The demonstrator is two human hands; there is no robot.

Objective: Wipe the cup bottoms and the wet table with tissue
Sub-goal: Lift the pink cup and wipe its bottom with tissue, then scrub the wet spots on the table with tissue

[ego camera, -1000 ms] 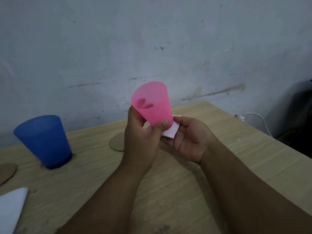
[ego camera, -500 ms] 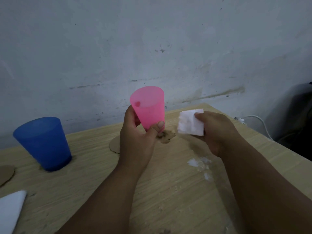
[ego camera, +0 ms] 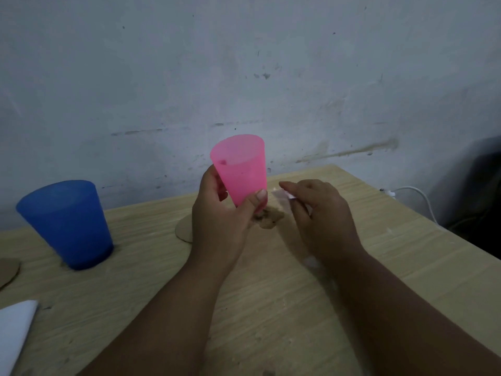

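Lying nearest, white sheet (ego camera: 13,329), cut off lower-left on wooden worktop (ego camera: 271,308). Left hand (ego camera: 219,229) fingers (ego camera: 214,183) curl round pink cup (ego camera: 241,169), held above worktop. Right hand (ego camera: 322,218) pinches blurred tissue (ego camera: 284,195) just beside it. Blue cup (ego camera: 67,223) stands left. Scuffed wall (ego camera: 244,63) behind.

Left hand (ego camera: 222,223) grips the pink cup (ego camera: 241,169) near its base, thumb across the front, fingers behind. Right hand (ego camera: 322,215) sits just right of the cup, back up, fingers pinching a tissue (ego camera: 291,196).
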